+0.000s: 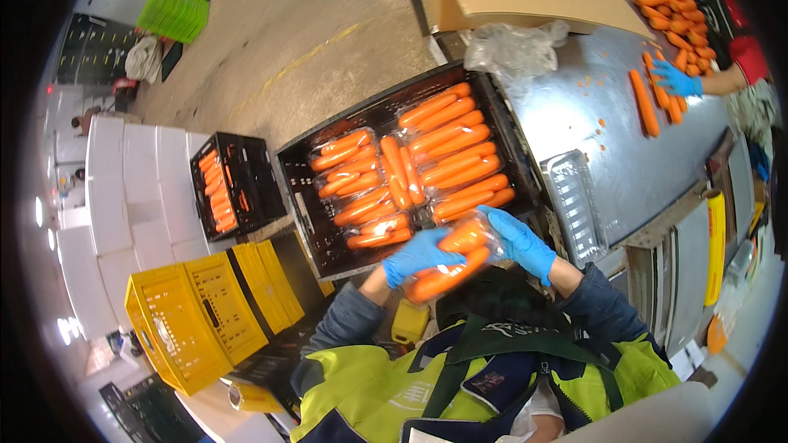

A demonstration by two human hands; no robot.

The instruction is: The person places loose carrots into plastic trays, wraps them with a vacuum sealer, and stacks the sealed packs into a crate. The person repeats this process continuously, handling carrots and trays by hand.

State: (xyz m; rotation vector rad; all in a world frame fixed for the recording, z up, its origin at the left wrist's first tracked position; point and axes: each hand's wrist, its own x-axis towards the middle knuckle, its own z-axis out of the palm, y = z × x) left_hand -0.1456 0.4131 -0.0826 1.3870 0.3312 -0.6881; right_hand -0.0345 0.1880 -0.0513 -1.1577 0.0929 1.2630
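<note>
Both my hands wear blue gloves and hold a pack of carrots in clear film (454, 275) in front of my chest. Fingers of my left hand (414, 256) wrap its near left side. At the upper right end, my right hand (522, 241) grips the film. The pack is slightly blurred. Just beyond my hands, a black plastic crate (303, 184) holds several wrapped packs of carrots. One wrapped pack (400, 172) lies lengthwise in the middle, between a left row (354, 163) and a right row (458, 147).
On the steel table (640, 178) lie an empty clear tray (575, 206), crumpled plastic film (514, 52) and loose carrots (644, 103). A co-worker's gloved hand (676, 79) touches carrots there. A cardboard box (542, 0) stands behind; yellow crates (203, 314) and a smaller-looking black crate (249, 181) stand left.
</note>
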